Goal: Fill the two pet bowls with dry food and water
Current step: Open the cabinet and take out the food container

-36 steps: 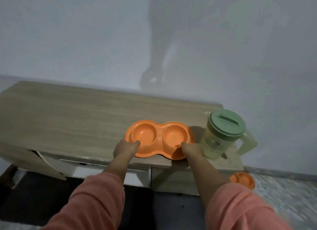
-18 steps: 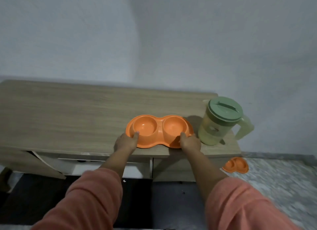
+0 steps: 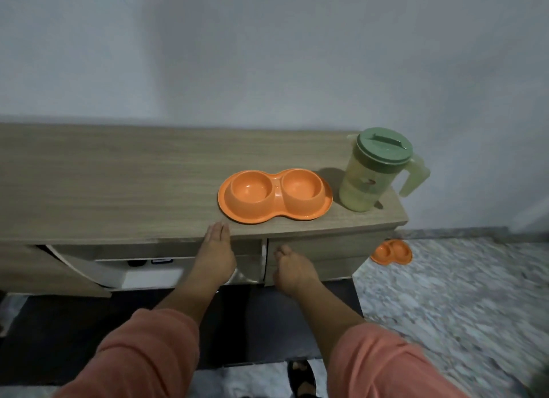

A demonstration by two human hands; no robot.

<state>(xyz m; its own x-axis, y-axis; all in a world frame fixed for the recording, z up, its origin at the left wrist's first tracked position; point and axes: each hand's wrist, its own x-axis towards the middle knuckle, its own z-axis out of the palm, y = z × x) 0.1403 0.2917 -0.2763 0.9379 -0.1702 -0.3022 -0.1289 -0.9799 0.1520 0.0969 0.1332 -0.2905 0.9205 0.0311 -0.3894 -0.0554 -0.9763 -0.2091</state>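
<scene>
Orange plastic double pet bowl sits flat on the wood-grain tabletop, near the front edge. Its long axis runs left to right, 9 to 3 o'clock; both cups face up and look dry. Translucent green plastic pitcher with a darker green lid stands upright just beside the bowl at 3 o'clock, handle pointing right, not touching.

Left hand: fingers straight and together, tips at the tabletop's front edge, at 7 o'clock from the bowl, holding nothing. Right hand: below the edge at 6 o'clock, fingers loosely extended, holding nothing.

Second orange double bowl lies on the speckled floor at right.
</scene>
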